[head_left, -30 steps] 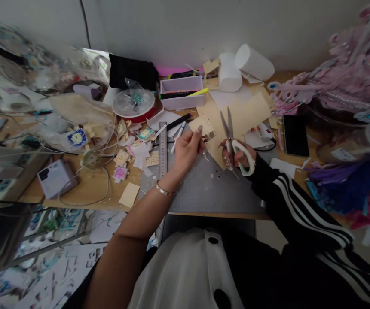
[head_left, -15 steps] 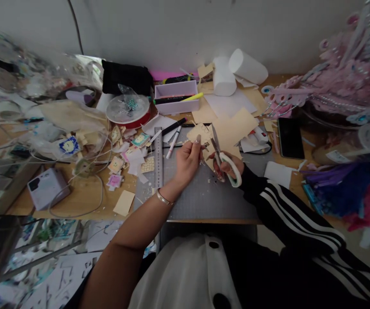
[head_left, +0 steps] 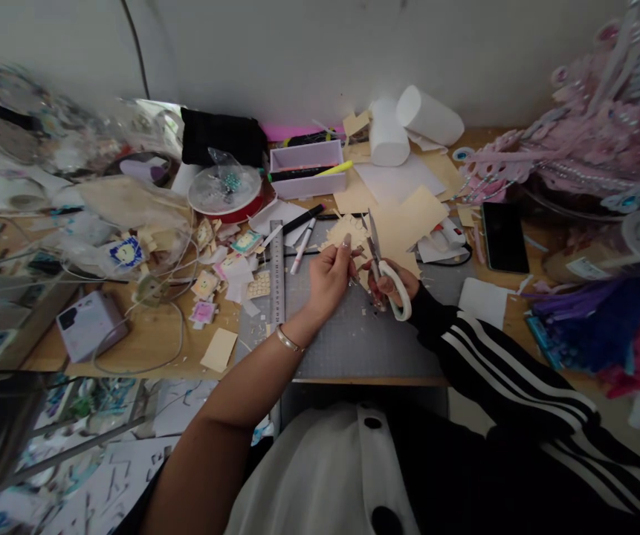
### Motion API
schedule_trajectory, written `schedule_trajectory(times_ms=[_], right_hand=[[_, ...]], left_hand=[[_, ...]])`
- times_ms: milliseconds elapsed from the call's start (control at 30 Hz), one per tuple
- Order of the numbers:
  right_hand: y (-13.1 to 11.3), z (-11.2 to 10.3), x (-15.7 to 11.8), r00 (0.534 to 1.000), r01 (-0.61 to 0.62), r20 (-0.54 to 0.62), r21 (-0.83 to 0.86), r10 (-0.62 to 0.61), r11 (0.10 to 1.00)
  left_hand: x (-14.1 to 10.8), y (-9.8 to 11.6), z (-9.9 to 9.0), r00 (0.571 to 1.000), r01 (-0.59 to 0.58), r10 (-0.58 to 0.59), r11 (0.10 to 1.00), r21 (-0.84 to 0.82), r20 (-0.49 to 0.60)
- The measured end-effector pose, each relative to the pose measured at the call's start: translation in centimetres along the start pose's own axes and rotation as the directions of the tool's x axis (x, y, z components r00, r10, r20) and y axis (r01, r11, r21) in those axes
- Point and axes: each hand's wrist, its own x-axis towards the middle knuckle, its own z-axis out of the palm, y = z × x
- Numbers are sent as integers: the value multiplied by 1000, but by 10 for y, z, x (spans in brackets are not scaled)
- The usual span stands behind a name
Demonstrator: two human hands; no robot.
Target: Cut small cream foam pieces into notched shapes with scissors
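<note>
My left hand (head_left: 331, 275) pinches a cream piece of paper or card (head_left: 347, 229) with an irregular edge and printed outlines. Its thumb presses on top and the fingers are curled beneath. In my right hand (head_left: 401, 279) is a pair of scissors (head_left: 395, 290) with white handles, the fingers wrapped through the loops. The blades point away from me, parted at the tips, close to the right edge of the cream piece. Whether they touch it I cannot tell. Beneath both hands lies a grey cutting mat (head_left: 342, 345) with small scraps on it.
A steel ruler (head_left: 277, 275) and pens (head_left: 302, 245) lie left of my hands, beside paper scraps. Behind stand a lilac box (head_left: 302, 160) with markers and a ribbon spool (head_left: 224, 193). To the right lie cream sheets (head_left: 409, 223), a phone (head_left: 505, 238) and pink decorations (head_left: 576, 148).
The scissor blades have spread wider at the tips, and my right hand has shifted slightly. My left hand keeps its pinch on the cream piece. The whole view has moved a little.
</note>
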Motion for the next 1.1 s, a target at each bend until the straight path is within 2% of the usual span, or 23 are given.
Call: schedule_trajectory(times_ms=[100, 300, 433, 833, 1100], right_hand=[[0, 2, 1, 999, 7, -49, -16, -8, 1000], [-8, 5, 0, 999, -10, -31, -15, 10, 1000], [-5, 4, 0, 999, 1, -44, -2, -1, 1000], [-4, 6, -4, 987, 127, -92, -32, -129, 991], [-8, 7, -2, 987, 103, -117, -85, -112, 991]], left_hand=[[0, -1, 0, 1000, -4, 4, 1000, -4, -7], [0, -1, 0, 1000, -7, 8, 1000, -17, 24], [0, -1, 0, 1000, 6, -6, 1000, -12, 25], [-4, 2, 3, 997, 47, -44, 997, -53, 68], [-6, 6, 4, 996, 46, -43, 998, -39, 82]])
